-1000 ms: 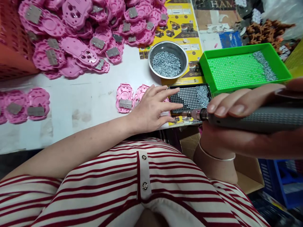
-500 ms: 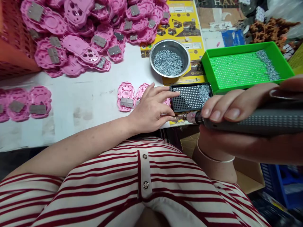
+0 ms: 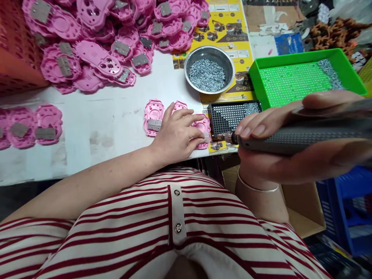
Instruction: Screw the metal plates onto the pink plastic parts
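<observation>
My right hand is wrapped round a dark electric screwdriver, its tip pointing left beside the small black tray of screws. My left hand lies over the pink shells near the table's front edge, thumb and forefinger at the grey plate of the right-hand shell; whether they pinch it is unclear. Another pink shell with a grey plate shows left of the hand, and one between them is mostly covered by my fingers.
Behind the black tray stand a metal bowl of screws and a green tray. Pink shells are heaped at the back left beside a red basket. More shells line the left.
My left hand has shifted left, off the screwdriver tip and onto the right-hand shell, which is now more exposed. The screwdriver in my right hand has moved slightly left and up.
</observation>
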`<state>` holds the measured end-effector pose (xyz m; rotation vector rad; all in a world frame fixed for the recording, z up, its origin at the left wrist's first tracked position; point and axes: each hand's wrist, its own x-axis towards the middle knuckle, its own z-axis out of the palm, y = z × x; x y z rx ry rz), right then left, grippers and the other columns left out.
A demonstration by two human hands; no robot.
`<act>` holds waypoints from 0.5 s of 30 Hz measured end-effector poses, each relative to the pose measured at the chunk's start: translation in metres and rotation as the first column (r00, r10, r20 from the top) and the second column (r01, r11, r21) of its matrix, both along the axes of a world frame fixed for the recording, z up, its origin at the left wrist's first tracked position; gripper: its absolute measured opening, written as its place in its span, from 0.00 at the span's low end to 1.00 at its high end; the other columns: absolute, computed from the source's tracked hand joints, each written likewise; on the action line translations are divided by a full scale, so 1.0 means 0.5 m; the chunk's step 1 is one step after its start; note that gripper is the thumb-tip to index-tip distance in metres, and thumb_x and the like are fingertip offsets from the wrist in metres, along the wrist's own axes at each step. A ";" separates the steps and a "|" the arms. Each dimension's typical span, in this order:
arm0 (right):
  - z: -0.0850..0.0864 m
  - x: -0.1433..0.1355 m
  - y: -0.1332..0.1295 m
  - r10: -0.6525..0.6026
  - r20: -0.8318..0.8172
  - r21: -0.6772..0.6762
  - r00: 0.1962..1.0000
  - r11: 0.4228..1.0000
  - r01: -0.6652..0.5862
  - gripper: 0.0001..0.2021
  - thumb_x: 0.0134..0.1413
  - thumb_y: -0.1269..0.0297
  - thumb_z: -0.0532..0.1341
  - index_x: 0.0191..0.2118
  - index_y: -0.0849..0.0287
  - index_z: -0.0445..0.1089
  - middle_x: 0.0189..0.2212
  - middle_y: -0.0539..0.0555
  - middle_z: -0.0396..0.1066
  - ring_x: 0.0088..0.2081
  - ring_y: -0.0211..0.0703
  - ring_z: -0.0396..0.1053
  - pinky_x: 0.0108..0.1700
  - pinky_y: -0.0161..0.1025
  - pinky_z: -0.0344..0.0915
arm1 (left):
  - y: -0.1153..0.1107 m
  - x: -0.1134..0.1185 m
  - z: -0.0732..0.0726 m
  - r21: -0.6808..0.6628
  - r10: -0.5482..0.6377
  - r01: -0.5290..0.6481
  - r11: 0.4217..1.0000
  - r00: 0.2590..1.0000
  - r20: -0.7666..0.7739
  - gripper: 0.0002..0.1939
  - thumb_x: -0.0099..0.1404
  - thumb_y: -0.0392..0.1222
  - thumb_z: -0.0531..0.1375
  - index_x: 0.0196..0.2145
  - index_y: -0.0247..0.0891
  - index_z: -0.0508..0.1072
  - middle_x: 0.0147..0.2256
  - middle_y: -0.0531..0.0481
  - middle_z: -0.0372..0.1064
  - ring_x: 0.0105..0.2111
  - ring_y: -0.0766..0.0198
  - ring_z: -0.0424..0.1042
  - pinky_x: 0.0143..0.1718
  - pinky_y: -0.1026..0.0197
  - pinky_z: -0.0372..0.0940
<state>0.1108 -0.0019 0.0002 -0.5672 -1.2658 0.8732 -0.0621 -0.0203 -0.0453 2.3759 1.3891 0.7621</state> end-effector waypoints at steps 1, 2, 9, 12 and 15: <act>-0.002 -0.011 0.004 -0.019 -0.072 0.049 0.997 0.999 0.022 0.14 0.58 0.47 0.60 0.44 0.49 0.70 0.22 0.43 0.63 0.20 0.32 0.63 0.22 0.33 0.63 | -0.002 0.000 -0.002 0.017 -0.018 0.018 1.000 1.000 -0.008 0.06 0.66 0.43 0.64 0.34 0.47 0.82 0.51 0.52 0.78 0.56 0.48 0.70 0.66 0.28 0.49; -0.004 -0.019 0.007 -0.032 -0.124 0.084 0.992 0.996 0.042 0.13 0.58 0.51 0.61 0.43 0.52 0.71 0.22 0.44 0.64 0.20 0.31 0.63 0.21 0.32 0.62 | -0.004 0.001 -0.003 0.033 -0.037 0.038 0.999 0.999 -0.015 0.07 0.67 0.43 0.63 0.34 0.47 0.82 0.51 0.52 0.78 0.56 0.49 0.70 0.66 0.27 0.49; -0.013 -0.025 0.007 -0.105 -0.059 0.082 0.993 0.991 0.110 0.13 0.60 0.51 0.60 0.43 0.51 0.72 0.23 0.45 0.59 0.21 0.29 0.64 0.23 0.32 0.64 | -0.007 0.004 -0.006 0.093 -0.062 0.064 0.994 0.998 -0.021 0.09 0.70 0.43 0.61 0.35 0.49 0.82 0.48 0.54 0.79 0.55 0.49 0.71 0.68 0.24 0.42; -0.009 -0.018 0.001 -0.107 -0.012 0.051 0.994 0.993 0.107 0.12 0.63 0.52 0.55 0.46 0.45 0.72 0.24 0.44 0.60 0.22 0.29 0.65 0.25 0.32 0.64 | -0.005 0.006 -0.005 0.084 -0.082 0.085 0.993 0.996 -0.037 0.10 0.71 0.43 0.60 0.35 0.48 0.82 0.45 0.54 0.80 0.55 0.50 0.72 0.70 0.26 0.41; -0.006 -0.016 -0.002 -0.078 -0.011 0.060 0.997 0.995 0.079 0.13 0.64 0.55 0.52 0.47 0.43 0.72 0.25 0.43 0.61 0.23 0.27 0.65 0.26 0.30 0.63 | -0.005 0.006 -0.004 0.055 -0.090 0.094 0.994 0.994 -0.067 0.11 0.71 0.40 0.59 0.36 0.48 0.82 0.42 0.54 0.81 0.53 0.52 0.73 0.72 0.31 0.37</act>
